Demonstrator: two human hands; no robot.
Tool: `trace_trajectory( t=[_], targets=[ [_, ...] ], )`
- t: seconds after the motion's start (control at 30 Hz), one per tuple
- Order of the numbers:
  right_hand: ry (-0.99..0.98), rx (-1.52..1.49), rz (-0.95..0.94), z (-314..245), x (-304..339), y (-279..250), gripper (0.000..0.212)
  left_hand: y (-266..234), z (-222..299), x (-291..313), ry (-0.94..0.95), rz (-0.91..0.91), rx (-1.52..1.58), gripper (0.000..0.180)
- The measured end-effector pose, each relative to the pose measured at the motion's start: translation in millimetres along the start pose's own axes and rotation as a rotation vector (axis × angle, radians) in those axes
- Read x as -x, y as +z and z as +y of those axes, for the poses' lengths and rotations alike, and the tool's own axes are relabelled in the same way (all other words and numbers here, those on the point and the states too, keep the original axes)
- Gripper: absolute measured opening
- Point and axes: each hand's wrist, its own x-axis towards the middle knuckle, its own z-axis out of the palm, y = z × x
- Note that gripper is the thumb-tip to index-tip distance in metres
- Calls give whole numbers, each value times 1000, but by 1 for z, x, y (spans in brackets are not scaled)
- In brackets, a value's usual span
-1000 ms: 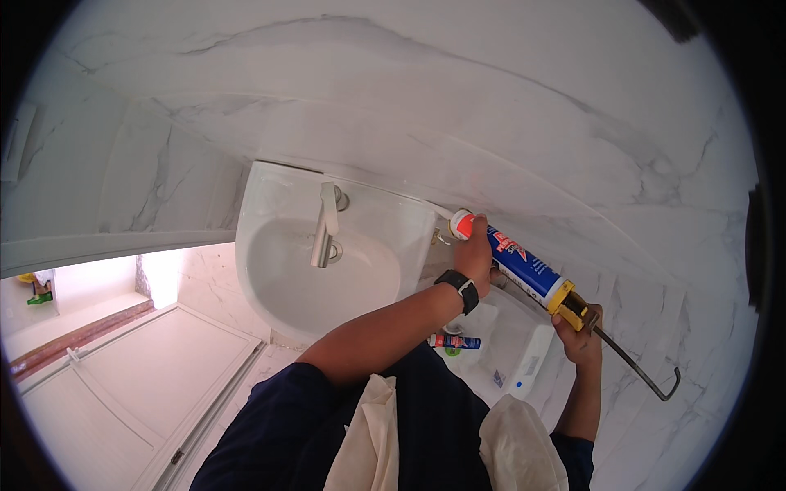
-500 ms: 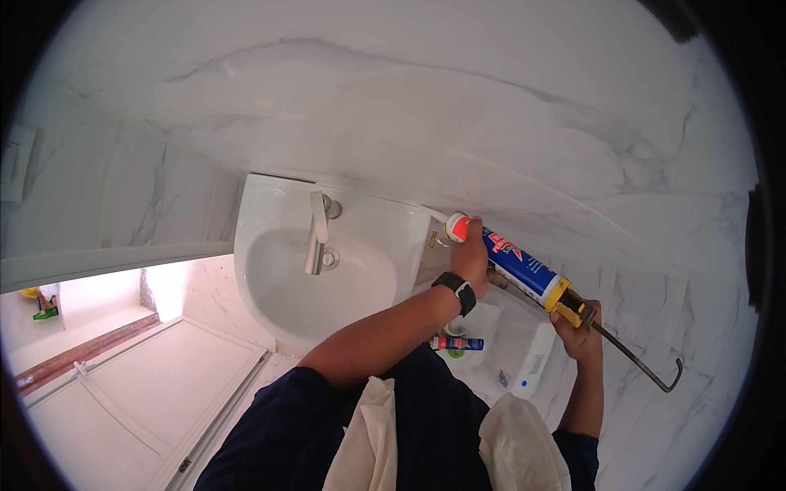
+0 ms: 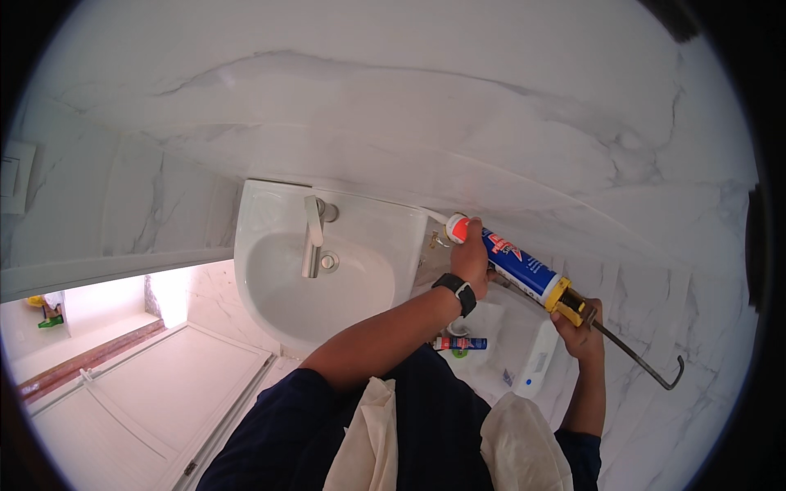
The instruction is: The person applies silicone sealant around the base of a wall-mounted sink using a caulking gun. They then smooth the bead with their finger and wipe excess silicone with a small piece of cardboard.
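The left hand [image 3: 471,260] and right hand [image 3: 581,331] have fingers clamped on a caulking gun [image 3: 560,295], three o'clock from the washbasin [image 3: 282,274].

Grey-veined white wall [image 3: 368,98]; 1 white door [image 3: 155,401]; bright light [image 3: 170,295] left.

Right of lower centre in the frame, a blue tube [image 3: 467,344] is supported by a white fixture [image 3: 509,331]; left of centre, a faucet [image 3: 312,245] is borne by a white basin [image 3: 378,221].
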Motion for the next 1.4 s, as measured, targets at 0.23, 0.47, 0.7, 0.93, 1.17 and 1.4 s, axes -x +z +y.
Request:
trace_trajectory(
  t=[0.23,0.47,0.7,0.93,1.17,1.4],
  targets=[
    [65,-10,-39,5,1,2,43,0,-4,-3,-2,28,-23,47],
    [79,-53,-101,0,-4,-1,49,3,-6,-3,-1,28,-26,46],
    [-28,-6,-16,4,-4,3,45,1,-2,1,14,18,-13,46],
    [-11,-18,-8,18,0,9,49,1,-1,0,-8,-15,-51,42],
    [-26,-59,-50,20,-4,12,47,3,-5,-4,5,34,-55,47],
    [-31,-157,-15,27,-3,21,43,-2,-6,-9,8,21,-136,44]
  ],
)
